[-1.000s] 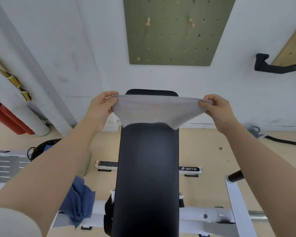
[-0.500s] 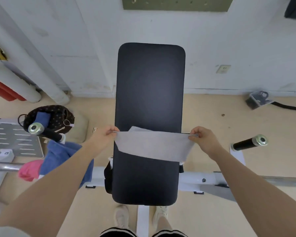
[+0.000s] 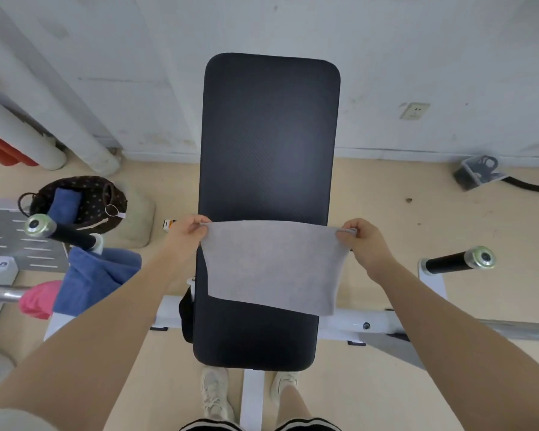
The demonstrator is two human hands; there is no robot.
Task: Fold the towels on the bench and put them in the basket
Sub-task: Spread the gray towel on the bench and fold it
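Grey cloth is the thing in work now: the grey towel [image 3: 271, 265] hangs in front of the person, doubled as far as I can judge, with its lower edge over the near part of the black bench pad [image 3: 268, 144]. I cannot tell if the cloth touches the pad or only hangs above it. The left hand [image 3: 185, 234] pinches the top left corner and the right hand [image 3: 363, 241] pinches the top right corner; the two hands are well apart and hold the top edge stretched between them.

So this towel is, in my judgement, only partly folded. It needs at least one more fold before it goes away.

To the left, a blue towel [image 3: 97, 278] and a pink towel [image 3: 39, 298] hang crumpled over the bar of the bench frame, not folded. These two are left to do.

Further on the left, on the floor, stands the dark dotted basket [image 3: 106, 197], and inside it lies one dark blue folded towel [image 3: 64, 205]. This one looks finished.

I would say one towel is done, one is in the hands, and two wait.
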